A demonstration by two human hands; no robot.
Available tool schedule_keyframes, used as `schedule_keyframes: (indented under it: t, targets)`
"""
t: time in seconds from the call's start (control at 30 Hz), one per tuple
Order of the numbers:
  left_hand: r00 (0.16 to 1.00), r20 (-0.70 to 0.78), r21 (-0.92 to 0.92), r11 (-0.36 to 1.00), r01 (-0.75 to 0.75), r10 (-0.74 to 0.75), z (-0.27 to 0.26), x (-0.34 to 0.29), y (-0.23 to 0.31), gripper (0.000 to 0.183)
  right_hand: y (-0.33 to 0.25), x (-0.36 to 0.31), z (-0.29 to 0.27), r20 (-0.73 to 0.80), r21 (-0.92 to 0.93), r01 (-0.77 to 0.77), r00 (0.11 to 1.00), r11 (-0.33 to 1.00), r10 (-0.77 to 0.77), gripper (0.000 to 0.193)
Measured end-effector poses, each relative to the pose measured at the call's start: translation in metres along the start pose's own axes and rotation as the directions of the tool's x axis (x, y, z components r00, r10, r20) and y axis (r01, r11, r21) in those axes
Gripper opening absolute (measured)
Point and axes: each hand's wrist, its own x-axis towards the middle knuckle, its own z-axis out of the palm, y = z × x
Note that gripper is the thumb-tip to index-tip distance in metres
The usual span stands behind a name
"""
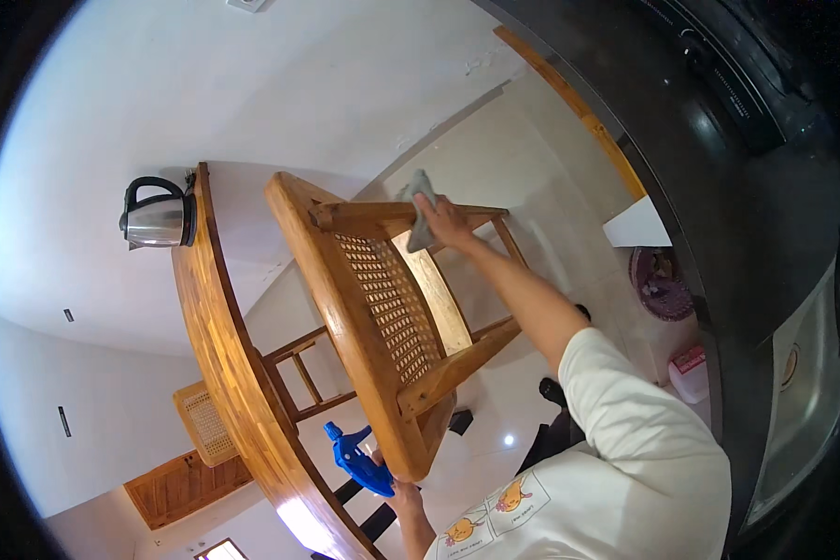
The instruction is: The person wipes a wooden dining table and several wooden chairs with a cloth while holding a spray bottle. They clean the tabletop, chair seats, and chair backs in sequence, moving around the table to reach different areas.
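Far left: one steel electric kettle (156, 224), black-handled, standing on one long curved wooden counter (217, 299). Lower left, past the counter: one framed cane panel (207, 425), partly hidden. On the near side: one wooden stool frame (325, 404), partly behind the chair.

Lower centre-left: one blue trigger spray bottle (362, 469), in left hand (405, 499), fingers curled round it, partly screened; just beside the low end of the chair's thick rail. Touching wood there or not: cannot tell.

Centre: one wooden chair (341, 313), one woven cane inset, lying between both hands: left at the near end, right on the far side rail.

Next right: one grey cloth (419, 229) over that rail, gripped under bent fingers of right hand (451, 224).

Lower right: one white shirt (635, 457), two framed cartoon prints, lettering tiny. Beyond: one purple basket (663, 289); one pale pink jug (689, 383), red label, illegible. Far right: dark countertop (737, 271), one metal sink (812, 439).
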Motion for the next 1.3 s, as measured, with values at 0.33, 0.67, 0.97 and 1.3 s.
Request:
schedule_keyframes:
  t: [0.33,0.67,0.97,1.3]
  targets:
    - [0.971,0.154,-0.342,0.932,-0.123,0.184,0.009,0.007,0.023,0.040,0.005,-0.134,-0.063,0.039,0.447,0.021,0.998,0.894,-0.043,0.069]
    - [0.868,0.314,-0.498,0.845,-0.194,0.384,-0.037,-0.007,-0.066,0.031,-0.024,-0.231,0.013,-0.440,0.144,0.318,0.869,0.937,-0.227,0.061]
    - [0.738,0.542,-0.524,0.848,-0.077,0.402,-0.017,-0.039,-0.138,0.033,-0.009,-0.226,0.034,-0.681,0.027,0.407,0.676,0.913,-0.281,0.051]
    - [0.586,0.524,-0.678,0.719,-0.152,0.618,0.139,-0.036,-0.252,0.019,-0.016,-0.232,0.027,-0.611,-0.050,0.595,0.617,0.802,-0.496,0.056]
